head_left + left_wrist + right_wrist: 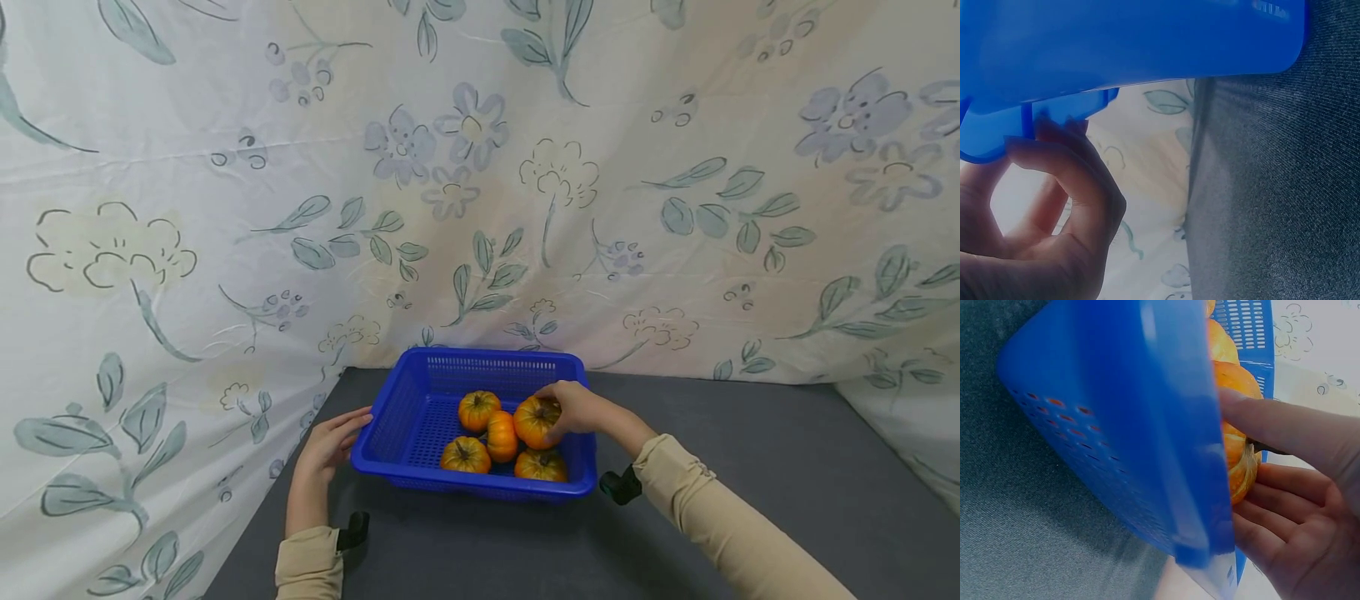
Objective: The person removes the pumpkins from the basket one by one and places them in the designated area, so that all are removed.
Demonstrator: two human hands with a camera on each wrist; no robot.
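You worked at a dark grey tabletop [750, 467] hung round with a flower-printed sheet [225, 208], and the blue plastic basket [397, 417] sat at its far edge, just against the cloth. Your left hand [330, 442] rested at the basket's left rim, and the left wrist view showed its fingers [1054, 134] curled up under the lip there, so I judged it was steadying the basket. Your right hand [573, 408] had reached in over the right wall and closed round one small orange pumpkin [534, 421], thumb across its top and fingers beneath, as the right wrist view showed. Four more pumpkins lay loose on the basket floor: one at the back [478, 410], one on its side in the middle [502, 437], one front left [465, 455] and one front right [540, 465]. None lay out on the tabletop, so whatever the five were meant for, I judged only this one was in hand, low in the basket among the others, and the remaining four untouched
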